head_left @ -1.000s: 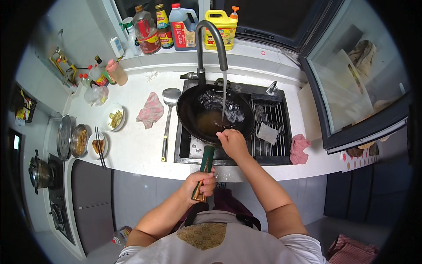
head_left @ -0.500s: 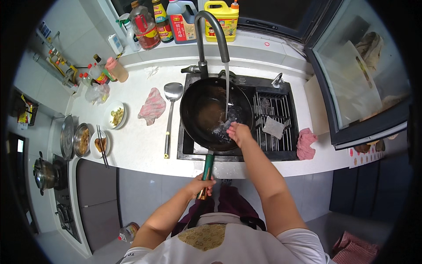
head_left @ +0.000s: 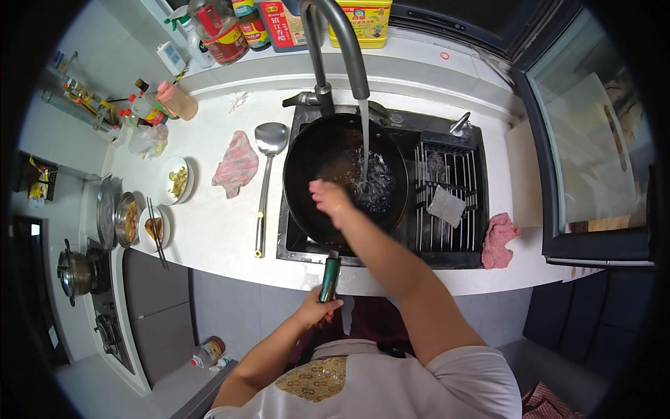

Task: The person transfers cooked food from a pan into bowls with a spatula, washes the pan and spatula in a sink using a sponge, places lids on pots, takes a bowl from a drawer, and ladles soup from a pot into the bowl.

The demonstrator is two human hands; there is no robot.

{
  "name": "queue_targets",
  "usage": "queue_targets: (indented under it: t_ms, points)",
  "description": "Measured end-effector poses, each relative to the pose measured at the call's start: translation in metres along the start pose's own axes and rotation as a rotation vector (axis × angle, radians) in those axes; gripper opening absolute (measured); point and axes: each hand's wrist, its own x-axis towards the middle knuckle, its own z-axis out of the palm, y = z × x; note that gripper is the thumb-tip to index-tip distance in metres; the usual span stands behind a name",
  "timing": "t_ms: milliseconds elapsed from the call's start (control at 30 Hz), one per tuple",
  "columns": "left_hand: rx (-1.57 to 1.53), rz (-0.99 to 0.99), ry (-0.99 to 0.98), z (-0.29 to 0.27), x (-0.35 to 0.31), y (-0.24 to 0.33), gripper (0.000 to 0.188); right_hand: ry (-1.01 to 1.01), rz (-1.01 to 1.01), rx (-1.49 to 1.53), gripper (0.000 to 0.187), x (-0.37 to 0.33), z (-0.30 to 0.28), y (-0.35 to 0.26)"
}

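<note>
A large black wok rests over the sink under the faucet, with water running into its right side and splashing. The wok's green handle points toward me, and my left hand is wrapped around it. My right hand reaches over the inside of the wok, left of the stream. Its fingers look stretched out and a little apart, slightly blurred, with nothing visible in them. I cannot tell whether the fingertips touch the wok.
A steel spatula and a pink-white cloth lie left of the black sink. A grey scouring pad sits on the drain rack. A pink cloth is at right, below the open window. Dishes of food stand at left.
My right hand has moved left, away from the water stream and across the wok. My left hand stays on the handle. The view has shifted slightly.
</note>
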Motion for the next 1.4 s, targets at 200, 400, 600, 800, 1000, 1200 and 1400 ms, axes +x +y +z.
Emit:
queue_targets:
  t_ms: [200, 400, 600, 800, 1000, 1200, 1400]
  points:
    - [0.132, 0.074, 0.107, 0.0, -0.003, -0.001, 0.026, -0.546, -0.255, -0.766, 0.064, -0.072, -0.013, 0.011]
    - [0.294, 0.078, 0.177, 0.001, -0.013, 0.011, 0.027, -0.281, 0.183, -1.588, 0.076, -0.07, -0.11, -0.009]
    - [0.863, 0.316, 0.482, -0.007, -0.009, 0.002, 0.033, -0.266, -0.033, -0.381, 0.061, -0.09, -0.077, -0.035]
    - [1.065, 0.199, 0.62, -0.007, -0.023, 0.027, 0.037, -0.166, -0.342, 0.639, 0.053, -0.097, -0.048, -0.058]
    - [1.216, 0.121, 0.659, -0.008, -0.028, 0.033, 0.046, -0.022, -0.543, 0.668, 0.038, -0.136, -0.063, -0.106]
    - [1.289, 0.139, 0.636, -0.015, -0.023, 0.027, 0.054, -0.085, -0.477, 0.678, 0.026, -0.148, -0.091, -0.097]
    - [1.056, 0.461, 0.267, -0.041, -0.011, 0.017, 0.037, -0.019, -0.474, 0.764, 0.028, -0.156, -0.115, -0.077]
